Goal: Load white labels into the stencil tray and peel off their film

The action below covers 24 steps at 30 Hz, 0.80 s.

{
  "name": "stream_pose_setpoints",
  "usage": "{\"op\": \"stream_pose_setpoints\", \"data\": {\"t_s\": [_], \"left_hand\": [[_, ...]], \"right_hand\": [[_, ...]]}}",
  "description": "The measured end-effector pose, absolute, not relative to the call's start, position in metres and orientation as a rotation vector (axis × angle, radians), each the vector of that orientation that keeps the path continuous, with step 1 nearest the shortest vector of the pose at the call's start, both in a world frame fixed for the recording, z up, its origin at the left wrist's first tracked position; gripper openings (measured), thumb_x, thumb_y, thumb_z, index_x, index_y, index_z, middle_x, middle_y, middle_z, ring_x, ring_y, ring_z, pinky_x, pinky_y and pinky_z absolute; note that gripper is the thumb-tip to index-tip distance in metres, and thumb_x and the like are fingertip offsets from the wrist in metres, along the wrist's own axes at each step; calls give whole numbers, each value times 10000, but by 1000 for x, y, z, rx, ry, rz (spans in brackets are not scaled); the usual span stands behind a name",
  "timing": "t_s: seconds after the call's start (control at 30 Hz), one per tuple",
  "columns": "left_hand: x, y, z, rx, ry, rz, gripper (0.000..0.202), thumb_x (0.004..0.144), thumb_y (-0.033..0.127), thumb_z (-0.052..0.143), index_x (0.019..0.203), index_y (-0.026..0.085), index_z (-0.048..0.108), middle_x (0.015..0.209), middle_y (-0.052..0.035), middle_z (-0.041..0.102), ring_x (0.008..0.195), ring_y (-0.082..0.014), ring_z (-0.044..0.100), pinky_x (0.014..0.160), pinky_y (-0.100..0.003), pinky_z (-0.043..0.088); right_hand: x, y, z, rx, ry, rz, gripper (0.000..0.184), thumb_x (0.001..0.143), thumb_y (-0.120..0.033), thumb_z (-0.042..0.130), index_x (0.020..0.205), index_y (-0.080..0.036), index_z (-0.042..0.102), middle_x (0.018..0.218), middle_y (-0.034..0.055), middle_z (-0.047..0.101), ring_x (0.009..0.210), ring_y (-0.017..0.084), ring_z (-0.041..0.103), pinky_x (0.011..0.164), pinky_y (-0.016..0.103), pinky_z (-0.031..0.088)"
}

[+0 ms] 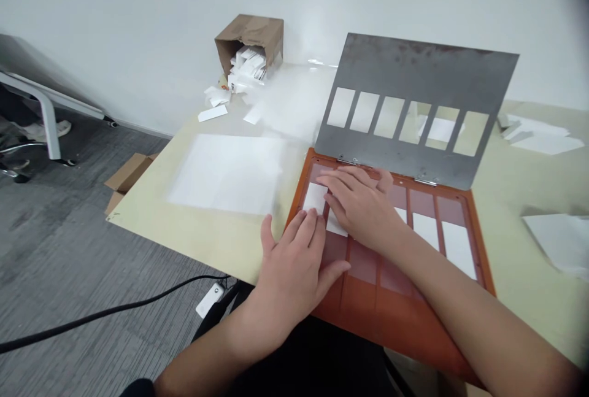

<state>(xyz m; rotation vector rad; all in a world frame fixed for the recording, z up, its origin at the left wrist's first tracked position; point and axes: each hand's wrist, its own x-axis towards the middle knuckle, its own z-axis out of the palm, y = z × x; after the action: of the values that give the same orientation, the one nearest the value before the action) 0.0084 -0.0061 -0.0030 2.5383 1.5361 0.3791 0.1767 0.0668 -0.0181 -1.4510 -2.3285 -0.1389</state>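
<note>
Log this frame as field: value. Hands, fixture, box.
left hand: palm down, at near edge of leftmost white card
right hand: palm down, by that card's right edge
base: orange, slotted, other white cards lying in it
lid: gray plate, hinged, raised, six windows
box: cardboard, open toward camera, white pieces inside

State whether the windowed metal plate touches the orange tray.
Touching: the head view shows hinges joining the metal plate to the orange tray at the back.

Yellow table, orange tray, cardboard box
</note>
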Motion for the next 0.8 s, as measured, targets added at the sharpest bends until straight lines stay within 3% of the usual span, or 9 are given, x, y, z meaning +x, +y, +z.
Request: {"op": "stream_pose_setpoints", "data": {"t_s": [0.07, 0.17, 0.37, 0.47, 0.57, 0.63, 0.7, 0.8], "left_hand": [[9, -6, -4, 2545, 1541, 389, 625, 1028, 552, 278, 1456, 130, 452, 1479, -135, 545, 1349, -267, 512, 1214, -607, 89], [10, -8, -5, 2555, 1562, 413, 604, 1027, 542, 300, 1437, 136, 477, 1475, -129, 550, 1347, -269, 517, 1214, -601, 106], [12, -9, -4, 2556, 1570, 394, 591, 1029, 529, 311, 1422, 124, 486, 1475, -121, 551, 1345, -280, 519, 1191, -638, 156], [12, -8, -4, 2561, 1570, 378, 588, 1021, 527, 346, 1424, 122, 482, 1472, -123, 554, 1343, -293, 521, 1174, -652, 198], [13, -8, -3, 2552, 1573, 372, 588, 1019, 524, 358, 1428, 119, 479, 1470, -127, 555, 1342, -301, 520, 1167, -663, 204], [13, -9, -3, 2541, 1576, 371, 592, 1019, 525, 360, 1433, 118, 474, 1472, -126, 554, 1344, -303, 518, 1169, -667, 191], [14, -9, -3, 2534, 1579, 373, 597, 1020, 530, 352, 1439, 121, 470, 1474, -127, 551, 1347, -302, 515, 1175, -661, 176], [14, -9, -3, 2530, 1579, 372, 602, 1020, 539, 339, 1444, 133, 474, 1472, -132, 553, 1348, -301, 513, 1184, -645, 162]], "right_hand": [[176, 67, -20, -1482, -2327, -161, 299, 994, -154, 431, 1250, -167, 586, 1275, 121, 692, 1250, 301, 577, 1075, 571, 157], [175, 67, -22, -1512, -2323, -119, 326, 999, -165, 405, 1284, -138, 561, 1236, 145, 708, 1264, 304, 578, 1093, 606, 143], [173, 65, -17, -1467, -2230, 63, 262, 976, -182, 443, 1194, -202, 587, 1113, 86, 752, 1146, 284, 657, 1116, 646, 171], [173, 67, -17, -1362, -2163, 98, 278, 942, -158, 486, 1190, -237, 585, 1120, 58, 736, 1035, 237, 694, 1129, 595, 272], [174, 72, -21, -1245, -2057, 128, 302, 920, -169, 533, 1218, -201, 573, 1272, 125, 654, 950, 201, 706, 1009, 455, 486], [175, 74, -24, -1209, -2017, 132, 215, 927, -184, 534, 1129, -184, 605, 1293, 146, 627, 892, 181, 707, 950, 414, 541], [176, 75, -26, -1189, -2036, 112, 117, 940, -186, 518, 953, -202, 633, 1203, 108, 668, 936, 183, 700, 1041, 457, 497], [177, 73, -24, -1164, -2126, 158, 180, 944, -175, 510, 811, -211, 626, 1014, 41, 717, 939, 173, 692, 1175, 564, 332]]}}
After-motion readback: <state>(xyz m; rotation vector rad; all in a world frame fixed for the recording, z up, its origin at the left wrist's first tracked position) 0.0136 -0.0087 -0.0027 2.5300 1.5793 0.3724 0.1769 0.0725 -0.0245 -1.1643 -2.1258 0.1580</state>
